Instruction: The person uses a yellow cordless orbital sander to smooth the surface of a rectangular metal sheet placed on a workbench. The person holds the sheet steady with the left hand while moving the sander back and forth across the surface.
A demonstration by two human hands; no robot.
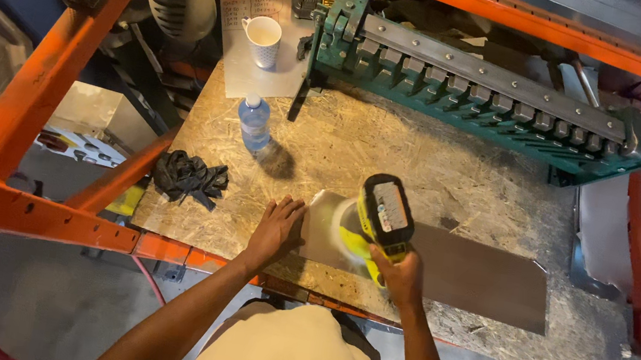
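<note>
My right hand [401,275] grips the handle of a yellow and black cordless polisher [382,214], whose round pad rests on the left part of a long flat metal sheet [474,277]. The sheet lies on a chipboard workbench [392,148] near its front edge. My left hand [277,228] lies flat with fingers spread, pressing down on the sheet's left end and the board beside it. The pad itself is blurred.
A green metal bending brake [483,90] spans the back of the bench. A water bottle [254,122], a white mug [263,40] on a paper sheet and black crumpled gloves [187,176] sit to the left. Orange rack beams [42,82] frame the bench.
</note>
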